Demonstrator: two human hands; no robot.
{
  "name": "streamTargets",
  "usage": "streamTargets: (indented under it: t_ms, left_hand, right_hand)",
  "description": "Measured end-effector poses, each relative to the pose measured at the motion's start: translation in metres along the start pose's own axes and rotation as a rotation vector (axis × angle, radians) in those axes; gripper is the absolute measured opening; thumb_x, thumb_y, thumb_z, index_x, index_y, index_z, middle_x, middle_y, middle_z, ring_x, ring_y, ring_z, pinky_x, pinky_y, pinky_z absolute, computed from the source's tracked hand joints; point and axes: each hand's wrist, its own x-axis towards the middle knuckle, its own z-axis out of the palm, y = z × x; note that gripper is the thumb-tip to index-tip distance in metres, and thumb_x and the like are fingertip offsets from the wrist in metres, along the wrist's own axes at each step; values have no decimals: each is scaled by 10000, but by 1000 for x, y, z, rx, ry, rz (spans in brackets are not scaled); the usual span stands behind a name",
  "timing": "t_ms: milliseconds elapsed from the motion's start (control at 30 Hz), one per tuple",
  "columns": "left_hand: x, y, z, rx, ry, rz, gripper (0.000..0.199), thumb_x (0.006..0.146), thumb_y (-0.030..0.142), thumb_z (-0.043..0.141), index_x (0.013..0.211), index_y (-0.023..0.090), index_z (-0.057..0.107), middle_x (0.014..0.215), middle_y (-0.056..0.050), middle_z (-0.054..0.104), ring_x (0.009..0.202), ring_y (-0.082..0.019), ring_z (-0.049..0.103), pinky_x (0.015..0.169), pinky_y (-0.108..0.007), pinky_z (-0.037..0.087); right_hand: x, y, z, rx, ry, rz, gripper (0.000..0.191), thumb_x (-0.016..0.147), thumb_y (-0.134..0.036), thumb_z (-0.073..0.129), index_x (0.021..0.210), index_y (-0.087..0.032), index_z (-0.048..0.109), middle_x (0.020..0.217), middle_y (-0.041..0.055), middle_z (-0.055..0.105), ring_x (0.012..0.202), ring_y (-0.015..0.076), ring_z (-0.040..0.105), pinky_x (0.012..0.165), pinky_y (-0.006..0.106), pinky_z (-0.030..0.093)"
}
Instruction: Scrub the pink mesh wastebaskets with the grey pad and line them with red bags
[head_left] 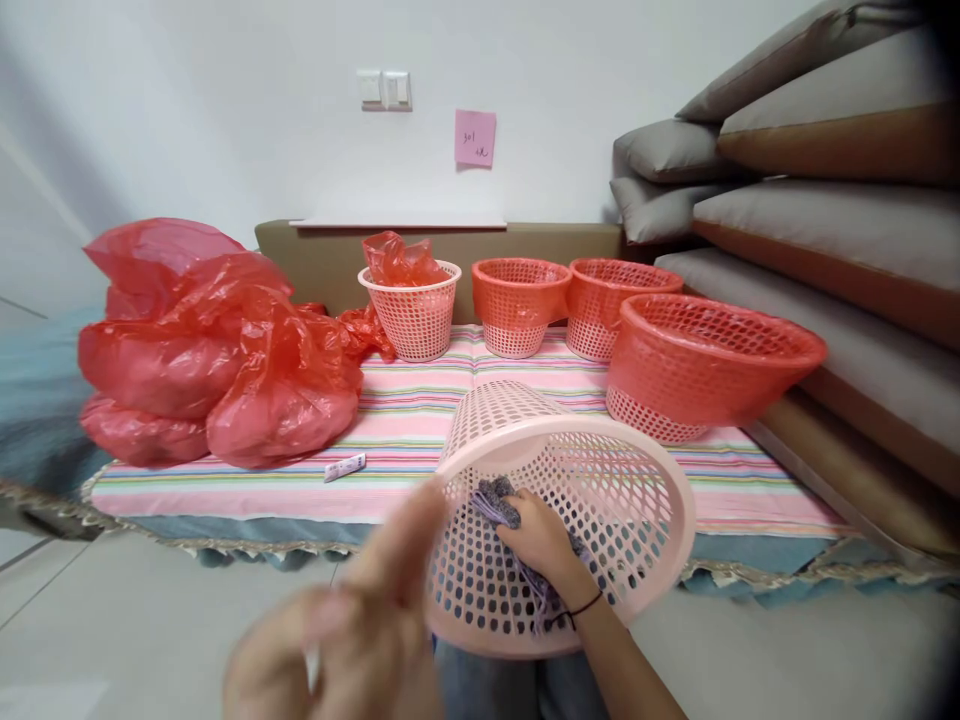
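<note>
A pale pink perforated basket (679, 520) lies tilted on its side, its wide mouth facing me. Inside it, my right hand (540, 538) is closed on a grey-purple cloth (496, 502), pressing it near the inner wall; part of the cloth hangs below the wrist. My left hand (360, 620), large and blurred in the foreground, is at the left of the basket's rim, with its fingertips by the edge; motion smears its fingers, and whether they grip the rim is unclear.
Three baskets lined with red bags (521, 290) stand at the back right, beside stacked cushions (832, 240). Another basket (412, 315) holds a crumpled red bag. Filled red bags (172, 350) sit left, near a small packet (345, 467) on the striped cloth (405, 400).
</note>
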Motion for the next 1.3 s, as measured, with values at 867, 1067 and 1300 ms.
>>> streamTargets:
  t_ms: [867,1067,1300]
  left_hand:
    - [12,-94,37,91,-412,32,216,915,321,617,1103,257,702,1019,-16,724,954,-203,660,866,-298,490]
    - [8,-95,41,115,-409,24,208,932,300,595,1114,277,693,999,-7,718,940,-196,655,849,-292,489]
    - [7,-100,44,82,-314,24,226,920,293,620,1135,287,691,1066,-2,717,989,-191,653,892,-283,481]
  right_hand:
    - [23,6,-46,397,148,-33,374,792,-202,570,1149,-193,682,1203,62,699,1121,234,635,1013,365,467]
    - [93,14,-4,198,64,12,315,762,-169,636,1066,-194,713,1221,93,686,1121,277,625,977,366,451]
    - [57,7,1,92,-28,-22,274,772,-205,638,1028,-173,729,1124,111,705,1067,273,630,965,350,436]
